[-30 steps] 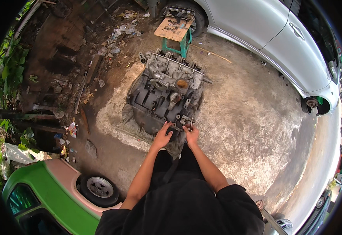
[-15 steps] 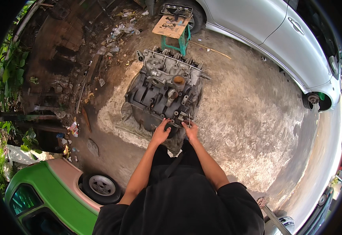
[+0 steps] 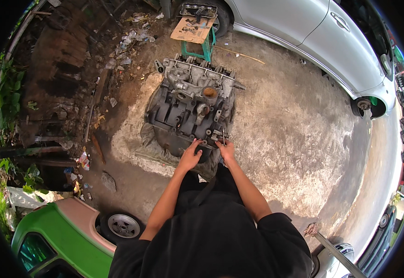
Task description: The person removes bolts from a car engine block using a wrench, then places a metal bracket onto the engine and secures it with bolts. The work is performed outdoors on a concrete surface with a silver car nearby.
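Observation:
A car engine (image 3: 176, 111), dark block with a grey aluminium head on its far side, lies in front of me on a dark cloth (image 3: 152, 144). My left hand (image 3: 191, 156) touches the near edge of the block, thumb and fingers apart. To the right of it, my right hand (image 3: 227, 151) is closed at the block's near right corner. A slim metal tool (image 3: 223, 134), perhaps a spanner, sticks up from its fingers. The fingertips and the part they work on are too small to make out.
Beyond the engine stands a green stool (image 3: 206, 48) with a cardboard sheet (image 3: 190, 30) bearing small parts. A silver car (image 3: 280, 23) fills the far right. Litter (image 3: 139, 37) and planks lie at the left. A green car (image 3: 72, 231) is at the lower left.
The view has shifted slightly, so the surroundings sit a little further left and higher. Both hands stay at the same near edge of the engine.

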`<action>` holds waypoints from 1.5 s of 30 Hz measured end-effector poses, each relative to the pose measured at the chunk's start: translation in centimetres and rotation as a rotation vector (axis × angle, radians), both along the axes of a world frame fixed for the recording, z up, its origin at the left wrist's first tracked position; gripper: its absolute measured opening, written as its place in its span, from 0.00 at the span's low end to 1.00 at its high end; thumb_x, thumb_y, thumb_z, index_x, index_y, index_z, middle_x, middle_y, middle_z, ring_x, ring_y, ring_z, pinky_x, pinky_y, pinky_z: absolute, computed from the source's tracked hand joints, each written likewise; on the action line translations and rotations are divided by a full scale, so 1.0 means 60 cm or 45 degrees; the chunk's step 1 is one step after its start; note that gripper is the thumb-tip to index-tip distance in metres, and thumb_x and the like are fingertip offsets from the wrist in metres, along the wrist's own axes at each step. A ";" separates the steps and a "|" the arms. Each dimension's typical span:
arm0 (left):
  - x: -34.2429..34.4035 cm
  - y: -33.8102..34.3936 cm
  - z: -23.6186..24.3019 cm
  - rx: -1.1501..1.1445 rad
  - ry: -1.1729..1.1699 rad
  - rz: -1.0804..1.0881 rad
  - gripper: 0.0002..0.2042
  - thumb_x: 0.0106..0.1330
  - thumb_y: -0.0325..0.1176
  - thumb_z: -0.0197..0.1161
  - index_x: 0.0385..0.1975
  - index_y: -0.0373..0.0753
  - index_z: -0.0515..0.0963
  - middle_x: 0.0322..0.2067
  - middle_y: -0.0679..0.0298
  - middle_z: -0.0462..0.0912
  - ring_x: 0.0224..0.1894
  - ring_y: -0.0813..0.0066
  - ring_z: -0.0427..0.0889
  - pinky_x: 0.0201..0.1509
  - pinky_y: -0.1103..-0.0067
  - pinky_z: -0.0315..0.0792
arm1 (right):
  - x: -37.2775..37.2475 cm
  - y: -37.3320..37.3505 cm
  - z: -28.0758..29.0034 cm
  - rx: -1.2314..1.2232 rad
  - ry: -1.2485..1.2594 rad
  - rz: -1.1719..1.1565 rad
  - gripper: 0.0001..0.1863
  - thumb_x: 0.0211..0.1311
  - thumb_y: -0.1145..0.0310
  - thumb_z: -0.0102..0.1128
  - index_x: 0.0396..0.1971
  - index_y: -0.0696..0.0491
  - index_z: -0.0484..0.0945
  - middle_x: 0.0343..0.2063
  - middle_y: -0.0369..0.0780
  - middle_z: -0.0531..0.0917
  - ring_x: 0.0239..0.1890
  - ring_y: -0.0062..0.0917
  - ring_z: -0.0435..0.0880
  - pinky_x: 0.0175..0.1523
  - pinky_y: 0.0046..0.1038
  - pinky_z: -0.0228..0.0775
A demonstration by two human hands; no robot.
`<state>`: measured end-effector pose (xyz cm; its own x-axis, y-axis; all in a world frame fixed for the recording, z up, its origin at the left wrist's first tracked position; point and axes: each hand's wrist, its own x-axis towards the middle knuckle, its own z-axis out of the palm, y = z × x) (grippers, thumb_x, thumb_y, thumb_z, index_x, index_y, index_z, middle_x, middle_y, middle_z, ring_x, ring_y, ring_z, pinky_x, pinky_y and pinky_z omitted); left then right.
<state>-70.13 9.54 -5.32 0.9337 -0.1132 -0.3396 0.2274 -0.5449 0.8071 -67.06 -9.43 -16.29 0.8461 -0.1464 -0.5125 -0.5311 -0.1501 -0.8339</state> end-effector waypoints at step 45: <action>0.009 0.010 -0.006 -0.053 -0.014 -0.033 0.21 0.67 0.25 0.56 0.61 0.41 0.73 0.65 0.52 0.71 0.74 0.57 0.58 0.67 0.67 0.64 | -0.045 0.018 0.175 -0.578 -0.235 0.565 0.14 0.61 0.70 0.56 0.44 0.61 0.79 0.29 0.58 0.82 0.37 0.52 0.83 0.44 0.46 0.76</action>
<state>-69.59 10.16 -5.67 0.9339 -0.1512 -0.3239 0.2047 -0.5164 0.8315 -69.78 -8.33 -5.78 0.9439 0.0693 -0.3228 -0.1920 -0.6800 -0.7076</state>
